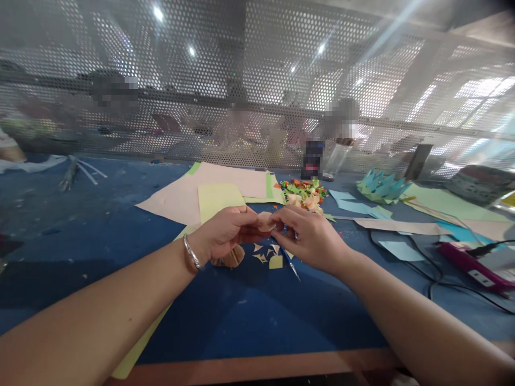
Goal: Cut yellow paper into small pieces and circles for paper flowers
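Note:
Between my two hands is a small pale peach piece of paper (pixel 265 221), its edges partly covered by my fingers. My left hand (pixel 231 228), with a silver bracelet at the wrist, pinches its left side. My right hand (pixel 308 233) grips the right side with thumb and fingertips. Just below them lie small paper offcuts (pixel 259 257) and a little yellow paper square (pixel 276 262). A blue pen-like tool (pixel 293 266) slants down from under my right hand. Beneath my left wrist is a brown, ridged roundish thing (pixel 231 258), partly hidden.
Large pale sheets (pixel 225 179) and a yellow sheet (pixel 219 198) lie behind my hands. Beyond is a heap of green and orange paper bits (pixel 306 190). A blue paper crown-like piece (pixel 382 186), a purple power strip (pixel 478 268) and black cables are at right. A perforated screen (pixel 241 69) stands behind.

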Available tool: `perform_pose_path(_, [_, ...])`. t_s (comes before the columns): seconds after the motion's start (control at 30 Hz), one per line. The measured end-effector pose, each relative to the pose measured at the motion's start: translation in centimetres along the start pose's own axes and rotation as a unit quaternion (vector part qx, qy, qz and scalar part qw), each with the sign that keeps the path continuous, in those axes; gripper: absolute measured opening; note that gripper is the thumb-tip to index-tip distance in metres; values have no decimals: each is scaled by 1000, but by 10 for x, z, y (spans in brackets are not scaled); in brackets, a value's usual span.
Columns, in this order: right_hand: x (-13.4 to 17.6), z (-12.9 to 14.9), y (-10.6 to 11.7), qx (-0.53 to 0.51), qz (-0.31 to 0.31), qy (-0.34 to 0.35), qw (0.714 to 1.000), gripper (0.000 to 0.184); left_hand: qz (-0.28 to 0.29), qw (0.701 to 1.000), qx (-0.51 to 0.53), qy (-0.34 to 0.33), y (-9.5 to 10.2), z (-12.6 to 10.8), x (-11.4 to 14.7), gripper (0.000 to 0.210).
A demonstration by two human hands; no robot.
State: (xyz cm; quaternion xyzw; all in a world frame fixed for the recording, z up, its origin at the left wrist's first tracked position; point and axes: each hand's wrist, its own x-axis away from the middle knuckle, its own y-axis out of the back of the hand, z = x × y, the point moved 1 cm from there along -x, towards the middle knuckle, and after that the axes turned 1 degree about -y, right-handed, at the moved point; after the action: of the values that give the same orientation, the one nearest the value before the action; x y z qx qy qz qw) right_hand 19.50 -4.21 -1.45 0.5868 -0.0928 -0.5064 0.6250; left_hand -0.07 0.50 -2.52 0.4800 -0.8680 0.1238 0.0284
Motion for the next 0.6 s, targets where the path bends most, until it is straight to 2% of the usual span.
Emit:
perform_pose_path(0.3, [-1,2,0,-36,-15,18,999,11,10,997,-71,-29,0,-2,3,22])
perform_pose_path(0.6, [-2,-1,1,-103,-44,-78,991,7,20,995,-57,-81,-11,-3,7,14])
